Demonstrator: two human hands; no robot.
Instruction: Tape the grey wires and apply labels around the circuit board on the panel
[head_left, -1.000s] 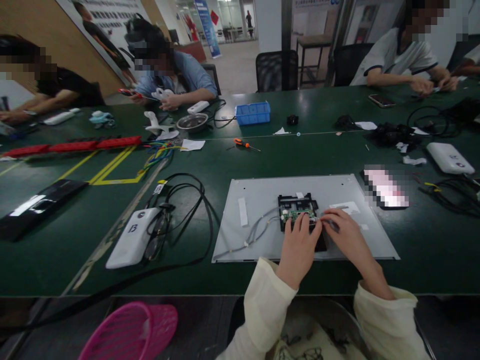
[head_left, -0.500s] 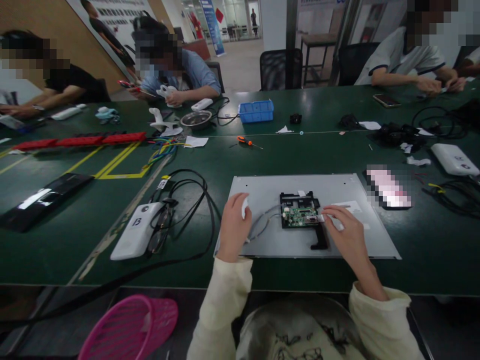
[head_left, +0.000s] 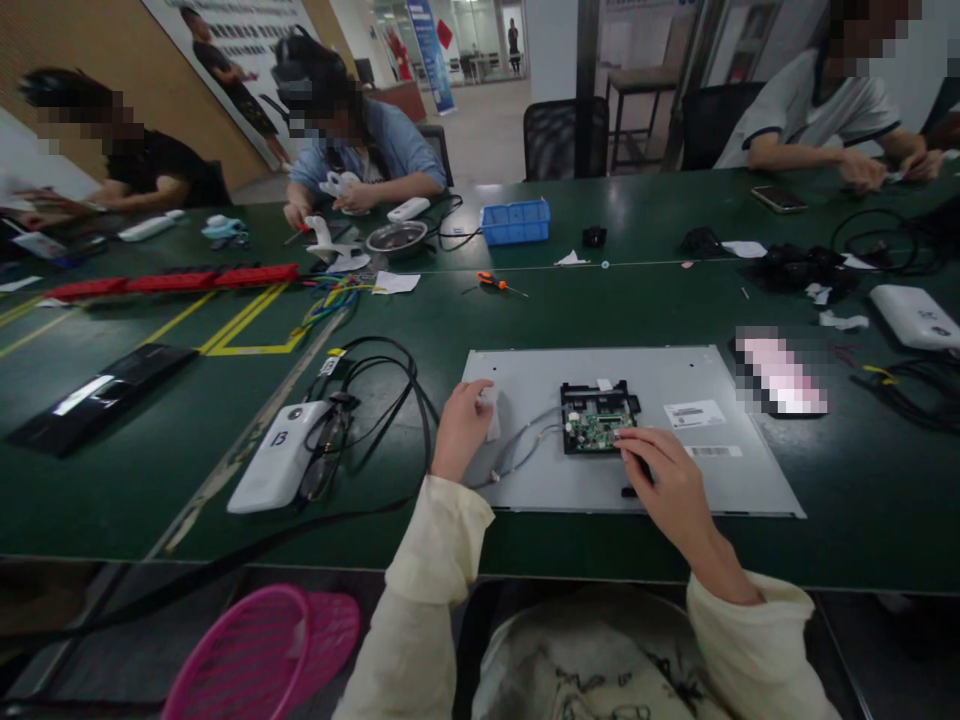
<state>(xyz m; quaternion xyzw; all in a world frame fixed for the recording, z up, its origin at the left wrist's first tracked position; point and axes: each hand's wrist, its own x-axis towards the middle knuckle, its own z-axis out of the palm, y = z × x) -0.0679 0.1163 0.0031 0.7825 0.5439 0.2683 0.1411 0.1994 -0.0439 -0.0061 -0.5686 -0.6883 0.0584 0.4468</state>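
A flat grey metal panel (head_left: pixel 525 372) lies on the green table with a black plastic bracket (head_left: pixel 574 388) at its middle. A green circuit board (head_left: pixel 592 432) sits in the bracket, and grey cables (head_left: pixel 517 450) run from its left side. My left hand (head_left: pixel 461 428) is over the panel's left edge, closed on a crumpled white piece (head_left: pixel 492 415) that looks like tissue. At the board's right end, the fingertips of my right hand (head_left: pixel 667 480) are pinched together; whatever they hold is too small to make out. That hand partly covers the bracket's lower arm.
Left of the panel lie a white power bank (head_left: pixel 277 460) and coiled black cables (head_left: pixel 390 370). A phone (head_left: pixel 780 372) rests at the panel's right corner. Farther back are an orange screwdriver (head_left: pixel 493 283) and a blue basket (head_left: pixel 515 222). Other people sit across the table.
My right hand has moved left from beside the board to over its right end, uncovering the panel's labels. My left hand has tilted, and more of the white piece shows.
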